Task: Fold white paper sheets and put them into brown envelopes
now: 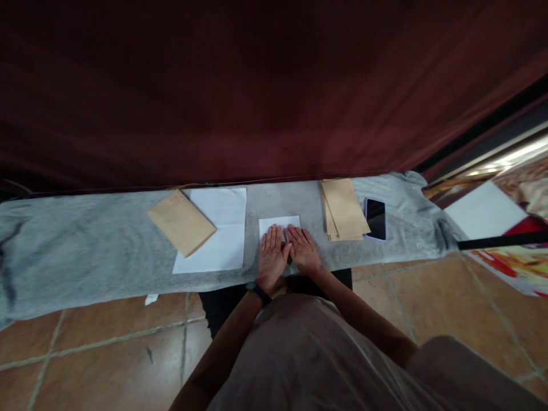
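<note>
We rest L hand (pixel 270 260) & R hand (pixel 303 251) flat, fingers extended, on white paper (pixel 278 220); it's approx 12 o'clock of L, 10–11 of R. Brown envelopes (pixel 346 208): abt 2 o'clock of R.

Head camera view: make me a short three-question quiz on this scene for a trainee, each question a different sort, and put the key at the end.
1. True or false: the left hand and the right hand both have fingers over the small white paper.

2. Multiple choice: where does the phone lie, seen from the pile of brown envelopes?
A) To its left
B) On top of it
C) To its right

3. Short answer: on which side, the person's left or right, is the dark wristband worn?

Key: 1. True. 2. C. 3. Left.
</note>
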`<state>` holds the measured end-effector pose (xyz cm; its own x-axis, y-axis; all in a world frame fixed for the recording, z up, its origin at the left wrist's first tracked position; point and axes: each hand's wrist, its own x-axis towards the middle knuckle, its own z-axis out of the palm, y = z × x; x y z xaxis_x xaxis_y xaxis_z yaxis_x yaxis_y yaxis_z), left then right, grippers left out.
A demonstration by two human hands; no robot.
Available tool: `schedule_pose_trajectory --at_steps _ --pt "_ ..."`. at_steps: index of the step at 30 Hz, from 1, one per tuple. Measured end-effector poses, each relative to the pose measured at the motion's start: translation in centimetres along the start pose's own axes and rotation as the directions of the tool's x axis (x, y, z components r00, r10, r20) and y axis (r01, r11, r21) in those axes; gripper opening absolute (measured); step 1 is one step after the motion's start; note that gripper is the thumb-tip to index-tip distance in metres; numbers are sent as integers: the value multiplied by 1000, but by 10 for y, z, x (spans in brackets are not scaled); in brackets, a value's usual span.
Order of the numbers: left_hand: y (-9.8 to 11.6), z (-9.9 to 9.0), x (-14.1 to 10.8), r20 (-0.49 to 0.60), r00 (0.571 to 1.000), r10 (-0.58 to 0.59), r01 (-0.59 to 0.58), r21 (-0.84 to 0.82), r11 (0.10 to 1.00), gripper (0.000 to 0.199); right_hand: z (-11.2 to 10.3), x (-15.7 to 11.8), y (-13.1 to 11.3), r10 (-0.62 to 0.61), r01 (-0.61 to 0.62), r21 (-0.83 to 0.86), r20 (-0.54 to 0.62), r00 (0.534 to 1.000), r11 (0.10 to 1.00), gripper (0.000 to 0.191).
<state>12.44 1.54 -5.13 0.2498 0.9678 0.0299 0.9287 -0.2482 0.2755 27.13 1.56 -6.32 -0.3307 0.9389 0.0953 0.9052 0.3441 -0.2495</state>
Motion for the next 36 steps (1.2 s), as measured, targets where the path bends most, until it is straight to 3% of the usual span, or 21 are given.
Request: schedule_pose_trajectory --at_steps 6,10,12,17,23,27,36 --pt "-3 0 2 -26 994 -104 105 52 993 59 0 4 13 150 -152 -9 -103 983 988 53" --pt "3 0 3 -72 985 -155 159 53 986 60 -1 5 20 138 -140 -8 -103 985 990 54" --pt "7 0 6 -76 988 -132 136 39 990 61 0 5 20 137 -139 -9 -98 986 990 54" --pt "16 4 15 1 998 59 -59 -8 998 58 2 4 21 132 -133 0 -83 988 991 53" --pt "14 9 15 4 1000 26 -27 17 1000 57 2 9 30 108 -106 24 -67 992 994 51" --pt "14 9 14 -7 1000 26 -26 29 999 58 -5 27 37 81 -80 31 -28 996 996 50" --pt "17 5 12 -35 999 28 -27 18 999 62 -32 84 45 174 -178 44 92 980 983 45"
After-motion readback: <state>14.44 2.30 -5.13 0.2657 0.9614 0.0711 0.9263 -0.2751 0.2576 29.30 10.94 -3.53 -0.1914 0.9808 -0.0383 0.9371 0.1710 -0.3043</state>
